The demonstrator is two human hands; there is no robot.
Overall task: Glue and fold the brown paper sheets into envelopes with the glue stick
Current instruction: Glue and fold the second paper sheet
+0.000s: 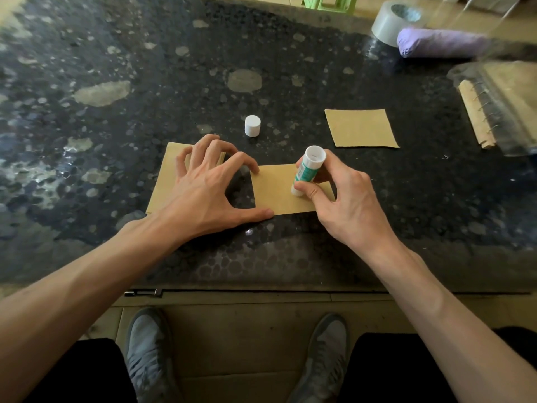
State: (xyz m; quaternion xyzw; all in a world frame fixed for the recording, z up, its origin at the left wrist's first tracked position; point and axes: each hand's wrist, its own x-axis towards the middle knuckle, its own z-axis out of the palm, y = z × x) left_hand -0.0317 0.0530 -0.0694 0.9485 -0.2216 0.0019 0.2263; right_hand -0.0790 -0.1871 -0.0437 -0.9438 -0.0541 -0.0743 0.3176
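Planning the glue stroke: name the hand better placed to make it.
Right hand: it grips the uncapped glue stick against the middle sheet; the left hand presses that sheet down.

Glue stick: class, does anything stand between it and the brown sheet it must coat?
Nothing visible does. The right hand holds the glue stick with its lower end on the brown sheet. The cap stands apart; the left hand presses the sheet's left edge, clear of the stick.
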